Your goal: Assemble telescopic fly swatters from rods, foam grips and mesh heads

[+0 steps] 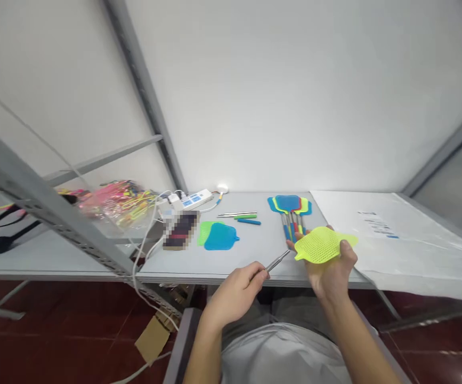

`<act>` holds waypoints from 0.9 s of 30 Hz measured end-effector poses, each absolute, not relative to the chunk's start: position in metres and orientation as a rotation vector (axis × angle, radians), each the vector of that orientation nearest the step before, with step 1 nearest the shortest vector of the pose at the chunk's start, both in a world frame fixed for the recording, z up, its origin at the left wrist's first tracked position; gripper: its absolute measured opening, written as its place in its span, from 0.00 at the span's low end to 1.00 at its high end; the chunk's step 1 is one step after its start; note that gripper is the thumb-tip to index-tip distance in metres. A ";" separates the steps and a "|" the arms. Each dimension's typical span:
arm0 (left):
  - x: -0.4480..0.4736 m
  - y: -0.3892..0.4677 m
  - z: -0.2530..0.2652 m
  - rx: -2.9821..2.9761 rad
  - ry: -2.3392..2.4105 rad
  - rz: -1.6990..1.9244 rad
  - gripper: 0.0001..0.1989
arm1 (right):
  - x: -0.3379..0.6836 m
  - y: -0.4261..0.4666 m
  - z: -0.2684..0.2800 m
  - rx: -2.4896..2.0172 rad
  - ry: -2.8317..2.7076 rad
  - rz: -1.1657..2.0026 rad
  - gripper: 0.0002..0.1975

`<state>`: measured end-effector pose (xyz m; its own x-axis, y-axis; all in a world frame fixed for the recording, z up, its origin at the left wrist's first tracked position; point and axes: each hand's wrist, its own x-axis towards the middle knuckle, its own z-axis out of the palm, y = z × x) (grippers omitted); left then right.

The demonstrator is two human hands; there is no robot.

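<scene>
My left hand (pixel 236 293) is closed around a thin metal rod (pixel 277 260), whose tip points up and right. In my right hand (pixel 332 274) is a yellow perforated fly swatter head (pixel 321 245), pinched under the thumb. The rod's tip is close to the head's narrow neck, but apart from it. Behind my right hand lie several fly swatters (pixel 289 204) with blue, yellow and red heads, their grips partly hidden. A loose blue swatter head (pixel 219 237) overlaps a green swatter head (pixel 204 232). Near them are metal rods (pixel 237 214), a green grip (pixel 245 216) and a blue grip (pixel 249 222).
A white power strip (pixel 196 199) with cables sits at the back left, beside a pixelated dark rectangular object (pixel 181 230). White sheeting (pixel 390 256) covers the table's right side. A slanted metal post (pixel 55 213) stands left, before colourful packaged items (pixel 114 202).
</scene>
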<state>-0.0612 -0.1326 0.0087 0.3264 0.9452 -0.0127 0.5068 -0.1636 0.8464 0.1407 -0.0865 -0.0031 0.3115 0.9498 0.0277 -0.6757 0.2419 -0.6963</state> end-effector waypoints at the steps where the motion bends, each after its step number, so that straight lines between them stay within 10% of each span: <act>1: -0.049 -0.135 0.011 1.823 1.266 0.669 0.18 | 0.147 -0.093 -0.002 -0.625 -0.489 1.164 0.19; 27: -0.004 -0.152 0.034 1.994 1.229 0.638 0.16 | 0.185 -0.110 0.024 -0.528 -0.675 0.865 0.33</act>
